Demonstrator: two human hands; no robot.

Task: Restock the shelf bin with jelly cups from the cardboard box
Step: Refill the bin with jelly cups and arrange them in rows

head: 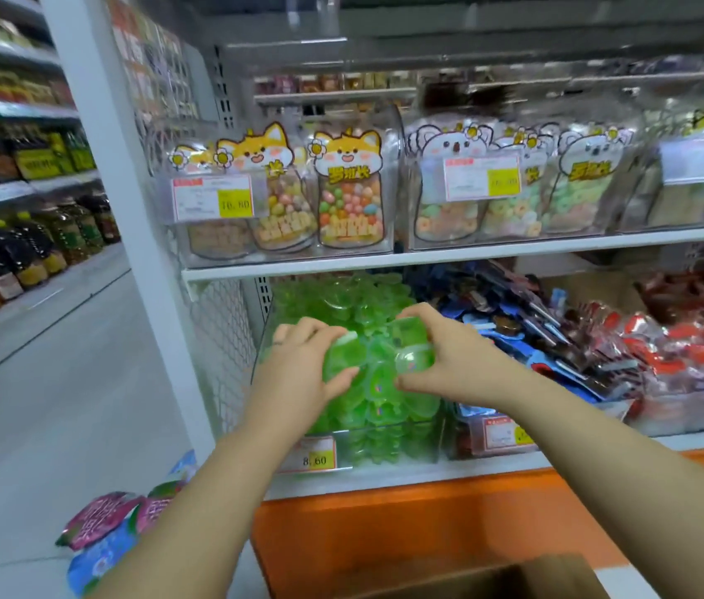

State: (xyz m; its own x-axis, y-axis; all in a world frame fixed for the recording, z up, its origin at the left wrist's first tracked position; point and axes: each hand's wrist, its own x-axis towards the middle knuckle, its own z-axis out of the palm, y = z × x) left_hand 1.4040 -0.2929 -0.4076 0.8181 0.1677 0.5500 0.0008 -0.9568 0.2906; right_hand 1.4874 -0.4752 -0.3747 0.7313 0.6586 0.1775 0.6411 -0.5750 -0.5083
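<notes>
A clear shelf bin on the lower shelf is heaped with green jelly cups. My left hand grips a bunch of green jelly cups over the front of the bin. My right hand holds more green cups beside it, fingers curled over them. Both hands hover just above the pile. The brown cardboard box shows only its top edge at the bottom of the view.
A bin of blue packets and one of red packets sit to the right. Clear candy bins fill the shelf above. Pink and blue bags lie on the floor at left. An orange base panel runs below the shelf.
</notes>
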